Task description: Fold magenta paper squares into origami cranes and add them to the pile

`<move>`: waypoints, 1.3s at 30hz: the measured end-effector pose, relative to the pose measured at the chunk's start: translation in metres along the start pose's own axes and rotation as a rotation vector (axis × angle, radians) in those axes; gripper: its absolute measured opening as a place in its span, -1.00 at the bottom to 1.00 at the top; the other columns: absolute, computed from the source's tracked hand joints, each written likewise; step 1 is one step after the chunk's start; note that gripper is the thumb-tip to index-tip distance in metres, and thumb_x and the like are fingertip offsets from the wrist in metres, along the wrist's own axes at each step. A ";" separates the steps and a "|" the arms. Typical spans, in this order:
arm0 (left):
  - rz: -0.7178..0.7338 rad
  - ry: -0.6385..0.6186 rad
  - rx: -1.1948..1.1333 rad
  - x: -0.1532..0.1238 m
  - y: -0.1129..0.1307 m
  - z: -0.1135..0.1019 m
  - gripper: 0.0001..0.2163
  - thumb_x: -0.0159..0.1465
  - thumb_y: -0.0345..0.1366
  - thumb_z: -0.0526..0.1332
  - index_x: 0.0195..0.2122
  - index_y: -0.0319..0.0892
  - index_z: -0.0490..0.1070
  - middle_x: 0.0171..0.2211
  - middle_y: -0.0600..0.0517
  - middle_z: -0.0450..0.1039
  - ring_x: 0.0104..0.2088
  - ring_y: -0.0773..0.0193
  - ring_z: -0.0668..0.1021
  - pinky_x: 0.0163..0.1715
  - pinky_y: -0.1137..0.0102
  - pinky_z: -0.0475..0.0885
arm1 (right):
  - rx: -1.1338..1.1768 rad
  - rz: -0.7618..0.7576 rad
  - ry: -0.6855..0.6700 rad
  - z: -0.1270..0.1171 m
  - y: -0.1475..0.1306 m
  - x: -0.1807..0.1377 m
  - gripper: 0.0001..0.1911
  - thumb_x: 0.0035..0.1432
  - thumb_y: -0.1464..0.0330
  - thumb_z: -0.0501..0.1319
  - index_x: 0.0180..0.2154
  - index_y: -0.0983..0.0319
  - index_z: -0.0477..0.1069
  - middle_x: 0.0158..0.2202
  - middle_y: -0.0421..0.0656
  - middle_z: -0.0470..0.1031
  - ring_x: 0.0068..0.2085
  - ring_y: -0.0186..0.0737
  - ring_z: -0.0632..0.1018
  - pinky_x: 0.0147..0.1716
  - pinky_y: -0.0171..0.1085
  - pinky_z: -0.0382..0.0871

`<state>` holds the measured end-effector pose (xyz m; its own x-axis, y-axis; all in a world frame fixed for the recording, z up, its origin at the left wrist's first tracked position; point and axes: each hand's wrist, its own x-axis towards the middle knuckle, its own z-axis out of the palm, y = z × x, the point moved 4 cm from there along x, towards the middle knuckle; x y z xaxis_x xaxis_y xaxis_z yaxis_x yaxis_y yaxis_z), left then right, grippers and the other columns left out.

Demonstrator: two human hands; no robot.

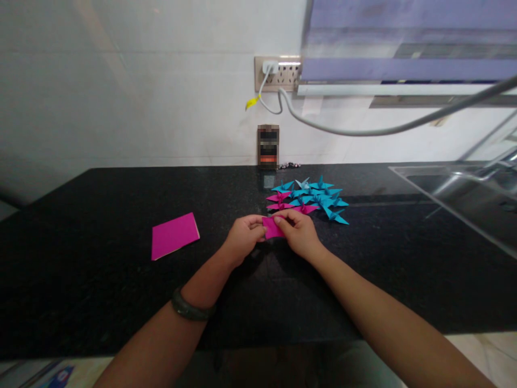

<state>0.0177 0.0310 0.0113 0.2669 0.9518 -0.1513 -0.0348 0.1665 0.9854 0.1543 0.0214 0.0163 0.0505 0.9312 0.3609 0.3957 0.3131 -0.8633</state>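
Note:
A small folded square of pink paper (273,228) is held between my two hands, above the black countertop (121,302). My left hand (245,237) pinches its left edge between thumb and fingers. On the other side my right hand (299,230) grips it, with the thumb pressed on its face. Just beyond my hands lies a cluster of folded paper cranes: several blue ones (319,200) and a few pink ones (278,198). To the left rests a stack of pink paper sheets (174,236). The fingertips behind the paper are partly hidden.
A phone-like device (268,146), blurred out, leans on the wall beside a beaded string (290,165). A white charger (270,67) sits in the wall socket, and a grey cable (355,131) crosses to the right. A sink (464,188) is set into the counter at right.

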 end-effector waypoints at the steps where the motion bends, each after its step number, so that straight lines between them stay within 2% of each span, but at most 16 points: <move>1: -0.004 -0.010 -0.027 0.000 -0.001 0.000 -0.83 -0.09 -0.41 0.25 -0.41 -0.25 0.44 -0.51 0.07 0.45 -0.52 0.40 0.46 -0.51 0.51 0.35 | 0.040 0.032 -0.004 0.001 0.002 0.000 -0.84 0.03 0.34 0.13 -0.36 0.26 0.44 -0.43 -0.16 0.46 -0.43 -0.31 0.43 -0.42 -0.31 0.29; 6: -0.014 -0.027 -0.151 0.001 -0.005 -0.001 -0.79 -0.09 -0.29 0.32 -0.43 -0.25 0.41 -0.52 0.08 0.43 -0.52 0.41 0.45 -0.49 0.49 0.37 | 0.199 0.121 -0.015 0.004 0.004 0.000 -0.83 -0.04 0.29 0.18 -0.40 0.26 0.40 -0.58 -0.25 0.34 -0.58 -0.39 0.31 -0.60 -0.39 0.18; 13: 0.036 0.017 -0.196 0.006 -0.010 -0.006 -0.75 -0.02 -0.17 0.29 -0.42 -0.25 0.39 -0.53 0.08 0.43 -0.54 0.39 0.46 -0.48 0.46 0.39 | 0.388 0.267 -0.084 0.008 0.002 -0.003 -0.73 0.00 0.18 0.13 -0.51 0.27 0.34 -0.69 -0.30 0.27 -0.66 -0.44 0.30 -0.66 -0.42 0.18; 17: 0.078 0.067 -0.149 0.006 -0.008 -0.007 -0.75 -0.01 -0.17 0.28 -0.42 -0.25 0.38 -0.54 0.07 0.45 -0.56 0.39 0.47 -0.51 0.47 0.38 | 0.416 0.288 -0.094 0.009 0.004 -0.001 -0.76 -0.04 0.21 0.17 -0.42 0.28 0.35 -0.68 -0.31 0.28 -0.67 -0.45 0.29 -0.68 -0.43 0.19; 21: 0.051 0.004 -0.132 0.002 -0.004 -0.002 -0.71 -0.07 -0.27 0.33 -0.33 -0.24 0.37 -0.47 0.05 0.48 -0.51 0.38 0.50 -0.52 0.49 0.40 | 0.331 0.175 -0.033 0.005 0.005 0.000 -0.82 -0.02 0.29 0.16 -0.35 0.25 0.34 -0.60 -0.29 0.32 -0.63 -0.43 0.31 -0.65 -0.41 0.21; 24: 0.011 -0.042 -0.154 0.000 -0.004 0.002 -0.68 -0.08 -0.31 0.33 -0.28 -0.24 0.36 -0.42 0.03 0.49 -0.48 0.35 0.51 -0.55 0.50 0.41 | 0.111 0.006 0.019 0.000 0.001 0.001 -0.89 0.04 0.36 0.12 -0.36 0.23 0.38 -0.49 -0.20 0.40 -0.49 -0.35 0.40 -0.49 -0.33 0.31; 27: 0.006 -0.046 -0.183 0.001 -0.005 0.002 -0.71 -0.04 -0.32 0.31 -0.28 -0.24 0.36 -0.45 0.02 0.48 -0.49 0.36 0.51 -0.56 0.52 0.42 | -0.126 -0.203 0.038 -0.004 -0.007 0.000 -0.86 0.05 0.42 0.12 -0.33 0.22 0.44 -0.37 -0.13 0.42 -0.32 -0.26 0.43 -0.30 -0.26 0.34; 29: 0.011 -0.053 -0.197 0.002 -0.006 0.001 -0.72 -0.03 -0.33 0.30 -0.27 -0.24 0.37 -0.45 0.02 0.48 -0.49 0.37 0.51 -0.55 0.52 0.43 | -0.231 -0.302 0.028 -0.004 -0.011 -0.001 -0.81 0.05 0.43 0.13 -0.26 0.22 0.46 -0.33 -0.10 0.40 -0.27 -0.24 0.43 -0.26 -0.26 0.34; 32: 0.018 -0.065 -0.214 0.004 -0.007 0.000 -0.73 -0.02 -0.35 0.28 -0.26 -0.24 0.38 -0.43 0.02 0.47 -0.47 0.39 0.51 -0.53 0.52 0.45 | -0.335 -0.391 0.010 -0.004 -0.014 -0.002 -0.75 0.09 0.41 0.12 -0.17 0.21 0.45 -0.28 -0.07 0.37 -0.23 -0.24 0.41 -0.25 -0.26 0.34; 39: 0.021 -0.063 -0.213 0.005 -0.007 0.000 -0.77 0.00 -0.35 0.25 -0.28 -0.25 0.42 -0.40 0.01 0.48 -0.45 0.37 0.51 -0.50 0.49 0.46 | -0.478 -0.499 0.012 -0.002 -0.016 -0.003 -0.76 0.12 0.40 0.10 -0.18 0.20 0.47 -0.28 -0.06 0.40 -0.23 -0.21 0.39 -0.27 -0.22 0.34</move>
<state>0.0192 0.0342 0.0039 0.3234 0.9388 -0.1187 -0.2423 0.2034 0.9486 0.1495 0.0132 0.0293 -0.2340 0.6939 0.6810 0.7348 0.5849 -0.3435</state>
